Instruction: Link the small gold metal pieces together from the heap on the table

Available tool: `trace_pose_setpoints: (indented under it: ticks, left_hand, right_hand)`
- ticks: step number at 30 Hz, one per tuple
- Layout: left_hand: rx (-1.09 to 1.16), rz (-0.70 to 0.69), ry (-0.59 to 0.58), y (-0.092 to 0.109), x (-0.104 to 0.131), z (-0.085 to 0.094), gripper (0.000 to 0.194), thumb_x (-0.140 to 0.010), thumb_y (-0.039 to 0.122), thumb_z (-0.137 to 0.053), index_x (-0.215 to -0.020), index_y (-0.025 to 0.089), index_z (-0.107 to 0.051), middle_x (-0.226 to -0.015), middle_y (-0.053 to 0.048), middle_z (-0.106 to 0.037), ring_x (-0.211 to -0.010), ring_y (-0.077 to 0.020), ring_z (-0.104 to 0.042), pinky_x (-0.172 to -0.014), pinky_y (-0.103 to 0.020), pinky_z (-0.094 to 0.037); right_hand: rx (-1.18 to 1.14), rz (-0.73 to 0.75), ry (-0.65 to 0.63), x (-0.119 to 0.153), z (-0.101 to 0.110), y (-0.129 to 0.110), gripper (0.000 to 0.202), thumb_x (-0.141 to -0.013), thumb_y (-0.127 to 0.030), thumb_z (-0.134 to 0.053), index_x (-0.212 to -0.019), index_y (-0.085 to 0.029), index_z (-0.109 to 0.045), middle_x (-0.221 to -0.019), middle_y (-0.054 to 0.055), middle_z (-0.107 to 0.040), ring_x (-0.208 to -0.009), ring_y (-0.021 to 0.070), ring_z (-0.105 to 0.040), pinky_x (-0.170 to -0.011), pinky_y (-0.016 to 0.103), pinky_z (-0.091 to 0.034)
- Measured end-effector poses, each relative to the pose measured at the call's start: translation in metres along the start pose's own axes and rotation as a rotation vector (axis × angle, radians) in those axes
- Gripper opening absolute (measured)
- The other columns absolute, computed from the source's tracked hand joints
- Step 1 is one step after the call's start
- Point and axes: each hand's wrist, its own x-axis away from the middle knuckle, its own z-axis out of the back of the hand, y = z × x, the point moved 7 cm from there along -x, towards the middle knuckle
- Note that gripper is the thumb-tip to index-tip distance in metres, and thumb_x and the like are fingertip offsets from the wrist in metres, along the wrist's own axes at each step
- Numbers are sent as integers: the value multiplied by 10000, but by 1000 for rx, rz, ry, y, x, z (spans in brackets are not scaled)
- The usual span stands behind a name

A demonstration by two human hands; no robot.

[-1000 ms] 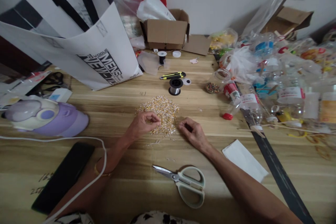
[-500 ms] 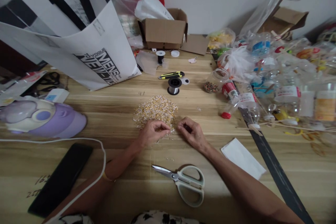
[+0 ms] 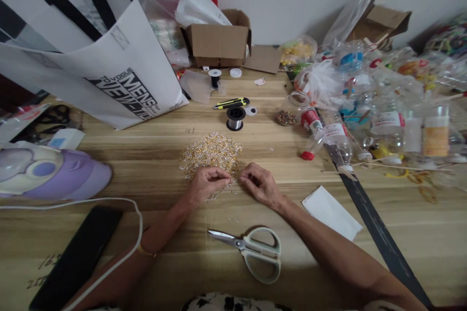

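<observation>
A heap of small gold and silver metal pieces [image 3: 211, 151] lies mid-table; their exact kind is too small to make out. At its near edge my left hand [image 3: 210, 182] is closed in a pinch, thumb against forefinger. Just to the right, my right hand [image 3: 260, 184] is also pinched, its fingertips a short gap from the left ones. Whatever either pinch holds is too tiny to name. A few loose pieces lie below the hands. Scissors [image 3: 251, 250] with pale handles lie nearer to me, blades pointing left.
Beyond the heap are a wire spool [image 3: 235, 119] and a yellow-black utility knife [image 3: 231, 103]. Plastic bottles [image 3: 386, 124] crowd the right side. On the left stand a large white bag [image 3: 146, 73] and a purple device [image 3: 78, 172], near a black phone [image 3: 78, 257]. Folded white paper [image 3: 332, 213] lies right.
The view has shifted slightly, so most things sit further left. My right hand's fingertips have come a little nearer to the left hand's; both stay pinched.
</observation>
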Motion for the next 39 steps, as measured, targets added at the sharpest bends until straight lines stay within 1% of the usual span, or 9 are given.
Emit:
trace_pose_setpoints:
  ticks: [9,17,24,26,30,34,39]
  left_hand:
    - [37,9,23,0,-1,1,129,-649,237,-718,-702,127,-673,-716,-47,-720,-674,-147,-651,-666,-242,-495]
    - [-12,-34,40,5,-1,2,119,-640,235,-722,-662,131,-668,-651,-19,-685,-613,-124,-606,-620,-223,-473]
    - [-30,-29,97,13,-1,16,129,-624,251,-723,-646,137,-666,-632,-12,-685,-604,-126,-598,-612,-222,-467]
    - [-22,-22,96,13,-2,18,133,-632,262,-716,-641,140,-663,-634,-11,-687,-612,-129,-603,-621,-224,-469]
    - [-10,-19,56,11,-4,16,137,-646,275,-703,-641,144,-661,-627,-6,-685,-613,-132,-603,-629,-226,-466]
    - [-34,-20,30,8,-4,12,154,-671,295,-679,-647,143,-667,-638,-12,-688,-620,-137,-600,-640,-234,-461]
    - [-79,-53,36,9,-4,8,190,-709,315,-641,-633,142,-662,-633,-13,-678,-612,-130,-581,-634,-229,-444]
  right_hand:
    - [4,6,-11,1,0,0,172,-899,-283,-469,-806,-183,-573,-737,49,-567,-667,154,-514,-614,275,-410]
    - [-4,18,-7,0,0,0,157,-896,-271,-477,-808,-181,-571,-739,47,-563,-679,156,-518,-632,275,-412]
    - [5,26,1,1,0,1,153,-895,-265,-483,-804,-173,-565,-730,42,-559,-661,147,-508,-614,262,-411]
    - [8,42,6,1,0,1,142,-894,-249,-487,-803,-170,-561,-729,39,-556,-663,144,-507,-617,258,-412]
    - [12,48,7,1,0,1,113,-888,-214,-494,-807,-164,-556,-730,38,-552,-664,140,-504,-617,255,-410]
    - [11,56,12,1,1,-1,122,-891,-216,-490,-802,-165,-557,-732,40,-556,-668,142,-508,-624,259,-414]
    - [20,73,21,1,1,-1,124,-893,-216,-489,-806,-163,-561,-731,39,-556,-664,139,-510,-609,255,-414]
